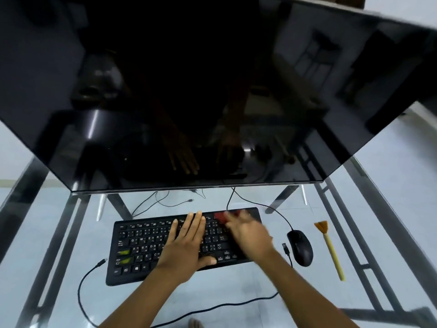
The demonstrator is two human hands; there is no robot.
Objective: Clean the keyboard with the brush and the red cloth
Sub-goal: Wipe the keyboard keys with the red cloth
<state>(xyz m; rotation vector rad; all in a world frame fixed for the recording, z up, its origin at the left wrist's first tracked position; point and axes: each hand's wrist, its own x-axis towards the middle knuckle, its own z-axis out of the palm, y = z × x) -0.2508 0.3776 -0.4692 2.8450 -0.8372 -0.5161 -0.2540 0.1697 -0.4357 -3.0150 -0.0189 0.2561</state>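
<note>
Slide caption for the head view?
Left hand flat on keyboard, right hand wiping its far corner with the red cloth; brush lies beside mouse.

A black keyboard [142, 245] lies on a glass desk [236, 285] below a dark monitor [189, 91]. The left hand [186, 242] rests flat on the middle keys, fingers straight. The right hand [248, 235], blurred, is on the keyboard's far right corner with the red cloth [221, 216] under its fingertips; its grip cannot be made out. A black mouse [300, 248] sits just right of the keyboard, and beyond it lies the yellow-handled brush [329, 249]. A loose black cable [79, 292] curls near the keyboard's left end.
</note>
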